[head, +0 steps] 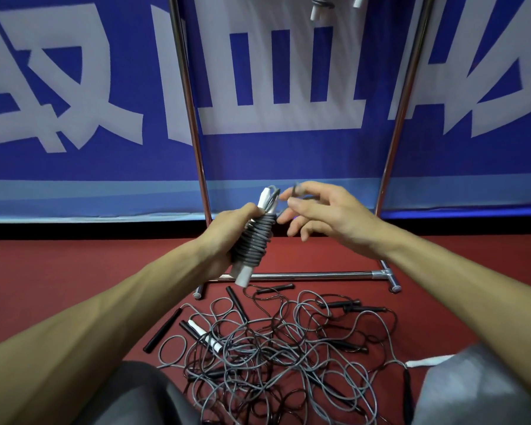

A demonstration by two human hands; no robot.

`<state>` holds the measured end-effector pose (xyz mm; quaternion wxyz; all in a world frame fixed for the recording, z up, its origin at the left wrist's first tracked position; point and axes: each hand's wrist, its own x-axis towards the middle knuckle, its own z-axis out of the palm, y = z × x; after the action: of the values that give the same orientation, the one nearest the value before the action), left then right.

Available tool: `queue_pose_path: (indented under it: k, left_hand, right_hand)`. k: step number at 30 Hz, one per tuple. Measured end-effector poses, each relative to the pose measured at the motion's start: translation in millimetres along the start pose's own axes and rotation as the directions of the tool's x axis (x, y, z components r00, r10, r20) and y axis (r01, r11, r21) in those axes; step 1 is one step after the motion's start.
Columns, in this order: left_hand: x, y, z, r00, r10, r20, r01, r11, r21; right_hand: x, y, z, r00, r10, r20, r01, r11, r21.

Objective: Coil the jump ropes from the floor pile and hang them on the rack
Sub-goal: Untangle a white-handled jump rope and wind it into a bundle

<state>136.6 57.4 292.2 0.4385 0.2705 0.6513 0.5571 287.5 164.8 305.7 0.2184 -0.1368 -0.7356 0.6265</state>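
Head view: a person crouches over the floor pile (273, 348), both bare arms reaching forward.
Left hand (224, 237): fingers curled tight round the grey jump rope (253, 240), which is already wound into a close coil over its white handles (244, 276); one handle end sticks out below the fingers, the other above them.
Right hand (328, 216): thumb and forefinger seem to pinch the loose tail of the same cord just above the coil, though that spot is blurred; the other fingers hang apart and relaxed.
Step in hand: finishing the coil, most likely tucking or locking the last turn by the upper handle.
Next move: I judge the tail must be secured so the turns do not spring loose, then the bundle lifted to the rack (313, 275), whose posts rise just beyond the fingertips.
Already hung: one rope with white handles (319, 4) shows at the top edge, well above both hands.
Remaining: many grey and black ropes lie tangled below the wrists.
Writing: the blue banner (273, 154) carries large white characters, cropped and unreadable.
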Motion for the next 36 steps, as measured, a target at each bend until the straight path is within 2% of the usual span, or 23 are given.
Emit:
queue_pose_path:
  k: [2, 3, 6, 9, 11, 15, 16, 18, 20, 24, 31, 36]
  left_hand:
    - [-1.5, 1.6, -1.4, 0.999, -0.033, 0.03, 0.034, 0.998, -0.045]
    - [-1.6, 1.7, -2.5, 0.998, -0.041, 0.047, 0.044, 0.997, -0.058]
    - [0.7, -0.4, -4.2, 0.994, -0.055, 0.099, 0.062, 0.996, -0.067]
    - [1.9, -2.7, -3.0, 0.988, -0.063, 0.14, 0.073, 0.995, -0.064]
    - [1.3, -1.3, -0.9, 0.984, -0.06, 0.166, 0.075, 0.994, -0.084]
    - [1.5, 1.8, 1.1, 0.988, -0.069, 0.142, 0.084, 0.991, -0.105]
    - [1.4, 1.6, 1.4, 0.988, -0.074, 0.134, 0.089, 0.99, -0.113]
    - [0.5, 1.5, 2.3, 0.988, -0.081, 0.131, 0.1, 0.984, -0.145]
    - [0.5, 1.6, 3.5, 0.989, -0.078, 0.128, 0.099, 0.98, -0.172]
    - [1.1, -0.9, 4.7, 0.988, -0.071, 0.134, 0.089, 0.987, -0.133]
    - [0.5, -6.6, 5.0, 0.986, -0.081, 0.148, 0.102, 0.985, -0.137]
    - [3.6, -10.0, 6.7, 0.997, 0.038, 0.061, -0.039, 0.999, 0.023]
  right_hand:
    - [1.3, -0.7, 1.8, 1.0, -0.018, -0.018, 0.019, 0.998, 0.064]
    - [2.6, -0.6, 2.8, 0.998, -0.044, -0.044, 0.046, 0.998, 0.038]
    - [7.3, 2.5, 3.5, 0.971, -0.161, -0.178, 0.121, 0.969, -0.215]
    - [11.2, 3.1, 1.6, 0.912, -0.289, -0.292, 0.135, 0.882, -0.451]
    - [11.7, 1.4, 3.6, 0.889, -0.305, -0.341, 0.14, 0.891, -0.433]
    - [11.4, -1.5, 10.1, 0.905, -0.221, -0.362, 0.172, 0.972, -0.162]
    - [11.7, -0.8, 10.4, 0.904, -0.206, -0.374, 0.159, 0.975, -0.153]
    - [14.1, 3.4, 7.7, 0.892, -0.195, -0.407, 0.101, 0.965, -0.242]
    - [15.2, 6.7, 4.7, 0.88, -0.226, -0.419, 0.031, 0.905, -0.423]
    - [13.5, 7.5, 9.4, 0.877, -0.329, -0.351, -0.02, 0.704, -0.71]
    - [16.1, 10.1, 8.4, 0.905, -0.279, -0.322, -0.117, 0.564, -0.818]
    - [11.4, 8.2, 10.5, 0.921, -0.264, -0.287, -0.111, 0.528, -0.842]
